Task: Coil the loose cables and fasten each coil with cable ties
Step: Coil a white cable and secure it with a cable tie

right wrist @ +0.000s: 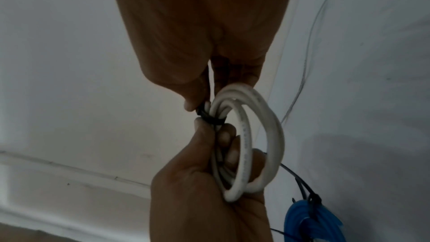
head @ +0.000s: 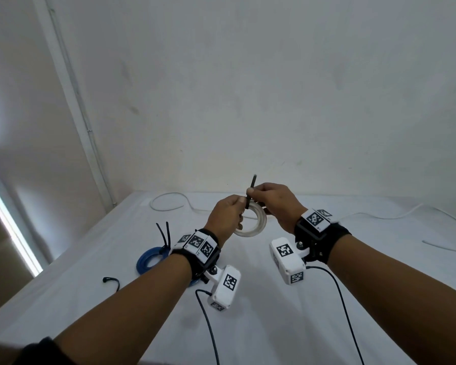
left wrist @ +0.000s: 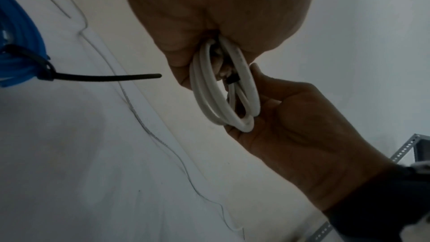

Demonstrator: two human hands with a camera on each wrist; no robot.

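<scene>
I hold a small white cable coil (head: pixel 251 224) in the air above the table, between both hands. My left hand (head: pixel 238 206) grips the coil's left side, fingers curled through the loop (right wrist: pixel 229 146). A black cable tie (head: pixel 252 185) wraps the strands (right wrist: pixel 210 119), and its tail sticks up. My right hand (head: pixel 252 193) pinches that tail just above the coil, and its palm lies against the coil's far side (left wrist: pixel 274 117). The tie's head is hidden between the fingers. In the left wrist view the white coil (left wrist: pixel 202 87) hangs edge-on below my left hand.
A blue coil (head: pixel 148 259) with black ties on it lies on the white table (head: pixel 248 325) at the left. A loose black tie (head: pixel 112 281) lies nearer me. Loose white cable (head: pixel 169 201) trails along the back and right (head: pixel 444 247). The wall stands close behind.
</scene>
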